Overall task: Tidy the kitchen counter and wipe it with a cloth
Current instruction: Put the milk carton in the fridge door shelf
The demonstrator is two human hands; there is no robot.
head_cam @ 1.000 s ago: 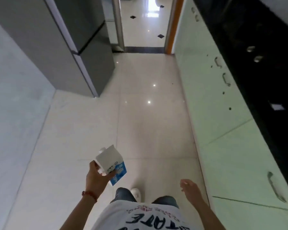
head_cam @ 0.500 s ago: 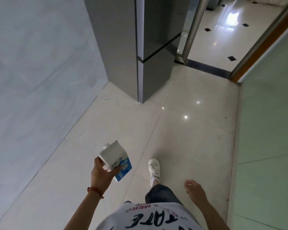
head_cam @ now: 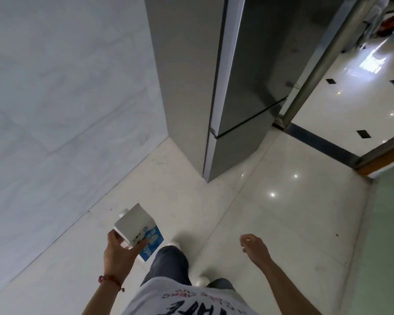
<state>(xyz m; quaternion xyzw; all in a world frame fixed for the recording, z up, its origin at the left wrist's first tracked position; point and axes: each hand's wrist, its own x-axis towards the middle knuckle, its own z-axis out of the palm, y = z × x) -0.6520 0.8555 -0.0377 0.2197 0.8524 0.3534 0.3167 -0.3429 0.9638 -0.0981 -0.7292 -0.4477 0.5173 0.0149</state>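
From the head view, looking down past a white printed T-shirt (head_cam: 187, 301), the person stands on a glossy pale tiled floor (head_cam: 282, 223) with both arms out in front. The left hand (head_cam: 121, 253) holds a white and blue carton (head_cam: 138, 228) from below, thumb on its near left corner and fingers curled round the right side over the blue print. The carton is tilted, its white gabled top facing up toward the camera, with a small cap just showing at the far upper edge. It hangs above the floor, just left of the person's dark trouser leg (head_cam: 168, 262). A red beaded bracelet (head_cam: 110, 279) sits on that wrist.

The right hand (head_cam: 255, 247) is empty, held out over the floor well apart from the carton, its fingers loosely bent and relaxed, holding nothing.

Ahead stands a tall grey fridge (head_cam: 237, 87), its doors closed, a dark seam splitting upper from lower door. Its left side runs close to a pale marbled wall (head_cam: 66, 98). To the fridge's right a metal door frame (head_cam: 316, 64) opens onto another room with dark diamond inlays in the floor. At the far right edge a pale green cabinet front (head_cam: 387, 235) rises beside the floor. A white shoe (head_cam: 201, 280) shows between the legs
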